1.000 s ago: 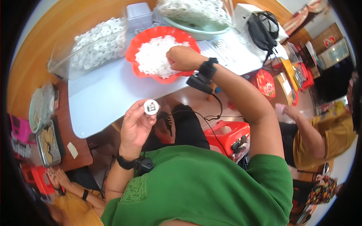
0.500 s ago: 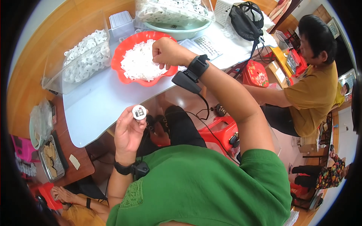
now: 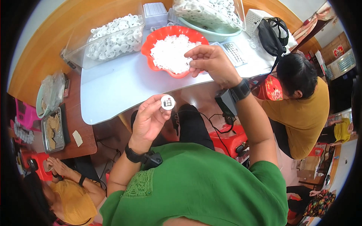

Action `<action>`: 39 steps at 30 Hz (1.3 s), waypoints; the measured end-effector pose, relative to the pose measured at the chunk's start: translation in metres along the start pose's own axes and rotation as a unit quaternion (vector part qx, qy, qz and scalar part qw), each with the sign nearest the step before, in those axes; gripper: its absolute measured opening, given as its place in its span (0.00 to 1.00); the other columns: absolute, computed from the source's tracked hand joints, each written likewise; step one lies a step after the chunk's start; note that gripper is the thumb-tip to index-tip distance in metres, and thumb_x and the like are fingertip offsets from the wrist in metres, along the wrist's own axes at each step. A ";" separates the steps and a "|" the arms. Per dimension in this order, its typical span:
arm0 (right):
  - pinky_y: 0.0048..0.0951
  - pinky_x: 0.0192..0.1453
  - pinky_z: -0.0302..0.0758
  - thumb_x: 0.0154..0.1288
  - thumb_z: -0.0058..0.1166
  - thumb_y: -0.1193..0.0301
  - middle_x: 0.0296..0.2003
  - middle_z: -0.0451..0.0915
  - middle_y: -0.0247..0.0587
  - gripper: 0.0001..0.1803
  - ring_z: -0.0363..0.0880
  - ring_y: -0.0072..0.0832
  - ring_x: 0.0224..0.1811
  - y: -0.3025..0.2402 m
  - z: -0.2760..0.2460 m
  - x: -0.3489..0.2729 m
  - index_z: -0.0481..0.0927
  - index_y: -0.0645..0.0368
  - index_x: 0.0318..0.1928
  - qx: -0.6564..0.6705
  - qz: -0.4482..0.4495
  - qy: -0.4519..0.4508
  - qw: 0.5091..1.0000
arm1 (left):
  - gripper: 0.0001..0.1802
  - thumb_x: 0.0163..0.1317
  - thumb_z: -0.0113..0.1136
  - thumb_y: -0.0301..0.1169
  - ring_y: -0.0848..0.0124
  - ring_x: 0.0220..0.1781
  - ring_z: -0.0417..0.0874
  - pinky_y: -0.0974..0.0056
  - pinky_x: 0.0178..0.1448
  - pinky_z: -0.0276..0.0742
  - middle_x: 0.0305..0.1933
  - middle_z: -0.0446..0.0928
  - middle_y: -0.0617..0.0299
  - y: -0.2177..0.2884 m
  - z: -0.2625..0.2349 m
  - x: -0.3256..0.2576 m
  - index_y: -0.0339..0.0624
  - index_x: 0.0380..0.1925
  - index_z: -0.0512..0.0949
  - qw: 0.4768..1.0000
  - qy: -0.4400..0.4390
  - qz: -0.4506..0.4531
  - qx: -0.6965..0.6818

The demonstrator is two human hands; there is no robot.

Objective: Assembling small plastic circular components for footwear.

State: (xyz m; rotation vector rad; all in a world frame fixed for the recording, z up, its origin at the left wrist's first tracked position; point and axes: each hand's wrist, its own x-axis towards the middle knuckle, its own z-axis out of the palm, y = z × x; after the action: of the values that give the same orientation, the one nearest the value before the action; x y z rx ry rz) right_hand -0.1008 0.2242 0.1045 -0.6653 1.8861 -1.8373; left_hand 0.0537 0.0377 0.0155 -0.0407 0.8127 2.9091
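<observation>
My left hand [image 3: 148, 119] holds up a small round white plastic piece [image 3: 167, 102] between thumb and fingers. Small metallic and dark parts show in its face. My right hand [image 3: 215, 63] is over the right edge of a red scalloped bowl [image 3: 148, 60], its fingertips pinched on a small white piece [image 3: 189, 62] whose exact shape is too small to make out. A heap of small white plastic pieces [image 3: 171, 52] fills the bowl. The bowl stands on the white tabletop [image 3: 113, 90], beyond my left hand.
Left of the bowl, a clear bin [image 3: 81, 56] holds many white round parts. Behind are a white rack [image 3: 155, 13], a pale green basin [image 3: 211, 34] and another clear bin. A tray of small parts [image 3: 234, 53] and a black bag [image 3: 272, 37] lie right. Co-workers sit on both sides.
My right hand has drawn back from the heap to the bowl's right edge, with a small white piece at its fingertips. My left hand still holds the round piece. The whole view has shifted.
</observation>
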 end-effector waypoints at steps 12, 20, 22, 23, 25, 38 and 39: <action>0.21 0.29 0.79 0.57 0.57 0.81 0.27 0.79 0.40 0.06 0.80 0.23 0.26 -0.006 0.017 -0.039 0.77 0.68 0.36 0.054 0.008 0.017 0.998 | 0.14 0.66 0.49 0.30 0.72 0.32 0.77 0.70 0.36 0.75 0.41 0.76 0.46 -0.001 0.000 -0.001 0.31 0.46 0.71 1.000 -0.018 0.002 0.012; 0.18 0.25 0.75 0.59 0.57 0.79 0.27 0.78 0.35 0.04 0.76 0.18 0.23 0.010 0.019 -0.052 0.79 0.66 0.35 0.146 0.042 0.035 0.988 | 0.14 0.66 0.50 0.29 0.71 0.33 0.78 0.69 0.36 0.76 0.41 0.77 0.49 -0.003 0.001 -0.003 0.31 0.47 0.72 1.000 -0.024 0.000 0.001; 0.18 0.25 0.75 0.60 0.57 0.79 0.26 0.78 0.35 0.04 0.75 0.18 0.23 0.011 0.022 -0.055 0.79 0.66 0.36 0.174 0.053 0.030 0.983 | 0.14 0.66 0.50 0.29 0.71 0.33 0.78 0.69 0.37 0.75 0.40 0.77 0.51 -0.003 0.003 -0.004 0.31 0.48 0.72 0.999 -0.037 -0.003 -0.002; 0.18 0.25 0.75 0.60 0.56 0.80 0.27 0.78 0.35 0.04 0.76 0.17 0.23 0.010 0.025 -0.058 0.79 0.66 0.36 0.168 0.054 0.041 0.983 | 0.14 0.66 0.50 0.29 0.71 0.33 0.78 0.69 0.37 0.75 0.40 0.77 0.51 -0.003 0.003 -0.004 0.31 0.48 0.72 0.999 -0.035 -0.003 -0.002; 0.18 0.26 0.76 0.60 0.56 0.80 0.27 0.78 0.35 0.04 0.76 0.17 0.24 0.008 0.032 -0.063 0.79 0.66 0.37 0.164 0.057 0.049 0.984 | 0.15 0.66 0.50 0.29 0.71 0.34 0.77 0.69 0.37 0.75 0.39 0.77 0.53 -0.004 0.004 -0.005 0.31 0.48 0.72 0.999 -0.039 -0.003 -0.002; 0.17 0.30 0.69 0.55 0.57 0.85 0.28 0.73 0.31 0.06 0.72 0.13 0.27 0.008 0.069 -0.089 0.79 0.63 0.33 -0.083 -0.107 0.028 0.990 | 0.14 0.66 0.52 0.27 0.75 0.36 0.81 0.72 0.40 0.78 0.40 0.79 0.59 -0.008 0.013 -0.011 0.32 0.49 0.73 0.997 -0.071 -0.017 0.030; 0.18 0.29 0.69 0.54 0.57 0.85 0.27 0.73 0.32 0.06 0.72 0.15 0.27 0.009 0.069 -0.089 0.79 0.63 0.33 -0.100 -0.120 0.030 0.987 | 0.14 0.66 0.52 0.27 0.75 0.36 0.81 0.72 0.40 0.78 0.40 0.79 0.59 -0.008 0.013 -0.011 0.32 0.49 0.73 0.997 -0.070 -0.018 0.030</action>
State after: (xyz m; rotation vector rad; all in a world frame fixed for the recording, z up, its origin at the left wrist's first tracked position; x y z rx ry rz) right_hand 0.0116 0.2234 0.0907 -0.9516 2.1288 -1.8410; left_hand 0.0660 0.0503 0.0230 0.1515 0.8655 2.8140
